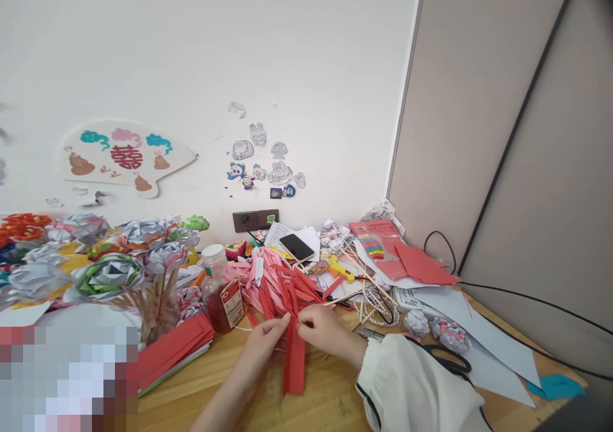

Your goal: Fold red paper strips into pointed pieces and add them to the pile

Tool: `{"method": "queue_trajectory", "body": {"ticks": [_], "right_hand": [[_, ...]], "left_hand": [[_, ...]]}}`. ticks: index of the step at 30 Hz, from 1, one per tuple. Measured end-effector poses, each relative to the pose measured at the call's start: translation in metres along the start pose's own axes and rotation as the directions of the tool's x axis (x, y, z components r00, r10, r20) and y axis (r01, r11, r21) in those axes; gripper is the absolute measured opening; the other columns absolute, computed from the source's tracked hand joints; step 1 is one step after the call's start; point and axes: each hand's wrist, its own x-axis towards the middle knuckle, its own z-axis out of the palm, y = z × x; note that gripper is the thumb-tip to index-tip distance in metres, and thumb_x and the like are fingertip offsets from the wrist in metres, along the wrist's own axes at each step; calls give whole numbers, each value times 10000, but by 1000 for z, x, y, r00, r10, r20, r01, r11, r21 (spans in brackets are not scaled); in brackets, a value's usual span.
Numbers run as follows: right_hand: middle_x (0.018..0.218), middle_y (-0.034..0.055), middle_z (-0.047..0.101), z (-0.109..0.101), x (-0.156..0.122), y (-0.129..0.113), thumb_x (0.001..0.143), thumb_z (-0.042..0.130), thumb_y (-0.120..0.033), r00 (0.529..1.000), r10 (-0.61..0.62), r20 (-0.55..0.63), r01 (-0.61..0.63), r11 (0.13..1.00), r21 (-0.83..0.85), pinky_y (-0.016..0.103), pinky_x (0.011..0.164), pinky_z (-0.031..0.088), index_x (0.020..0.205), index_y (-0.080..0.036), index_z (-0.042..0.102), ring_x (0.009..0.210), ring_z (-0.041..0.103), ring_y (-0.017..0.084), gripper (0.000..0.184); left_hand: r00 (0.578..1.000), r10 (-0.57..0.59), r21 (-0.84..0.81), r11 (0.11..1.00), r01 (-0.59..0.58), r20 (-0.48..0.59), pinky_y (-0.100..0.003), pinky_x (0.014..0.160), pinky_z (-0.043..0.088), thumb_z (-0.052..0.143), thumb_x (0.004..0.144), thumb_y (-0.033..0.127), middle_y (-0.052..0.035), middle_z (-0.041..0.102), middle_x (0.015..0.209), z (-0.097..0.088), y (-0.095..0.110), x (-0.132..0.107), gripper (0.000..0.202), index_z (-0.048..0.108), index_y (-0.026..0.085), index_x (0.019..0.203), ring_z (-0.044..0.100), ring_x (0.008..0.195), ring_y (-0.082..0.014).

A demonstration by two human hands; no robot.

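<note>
Between my two hands is a folded strip of red paper (294, 365), its long end hanging toward me over the wooden table. My left hand (271, 333) pinches the strip's left edge, with the thumb on top. On the right edge, my right hand (318, 330) grips the same strip with curled fingers. Just beyond my hands lies a heap of pink and red paper strips (268, 282). A jar of red liquid (218, 298) stands left of the heap. To the right of my right forearm lies a pair of black-handled scissors (447, 358).
Paper flowers (108, 275) fill the left side, near a stack of red paper (175, 355). Behind the heap are a phone (297, 247) and a yellow glue gun (341, 269). White sheets (502, 378), pearl beads (376, 307) and a black cable (536, 301) lie at right.
</note>
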Motion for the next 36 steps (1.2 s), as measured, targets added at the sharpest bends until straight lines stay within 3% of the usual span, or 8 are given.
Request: {"method": "queue_trajectory", "body": {"ticks": [5,9,15,22,28,36], "right_hand": [[460,-35,391,1,-1,-5,632,453,-149,996,-37,-80,25,988,-150,216,493,208,443,-152,415,483,318,81,193],[527,-38,451,-3,0,-7,684,436,-157,998,-18,-67,16,1000,-26,192,495,250,529,-152,477,509,375,76,161],[566,-35,468,-6,2,-6,732,404,-164,1000,-11,-15,13,986,168,169,488,283,600,-141,493,539,411,76,161],[558,-32,467,-6,1,-7,705,411,-127,998,-63,-3,63,992,106,171,497,284,575,-140,489,543,408,78,152],[577,-29,482,-4,1,-4,672,429,-109,997,-73,22,71,995,69,174,529,297,585,-142,505,561,420,81,120],[542,-39,432,-2,2,3,688,422,-137,996,-30,86,14,983,184,160,480,281,553,-132,471,523,373,67,143]], "left_hand": [[999,35,56,998,-37,29,-193,444,320,548,598,505,24,548,498,-1,-2,2,386,566,120,602,464,446,-85],[1000,9,18,1000,-10,30,-196,472,356,614,556,451,13,586,542,-4,3,1,338,594,123,636,500,483,-96],[990,-66,-61,995,74,125,-255,605,430,645,536,412,-14,641,622,-7,12,-4,312,610,133,672,575,592,-141],[980,-82,-18,996,86,181,-235,563,422,566,623,439,-43,660,656,-8,15,-10,330,600,127,725,585,580,-130],[981,-109,69,993,99,158,-211,531,413,627,559,415,-19,645,574,-7,16,-11,299,591,126,627,576,546,-120],[988,-41,177,984,15,147,-233,543,424,651,491,429,5,619,549,-8,20,-10,352,601,112,635,552,525,-118]]}}
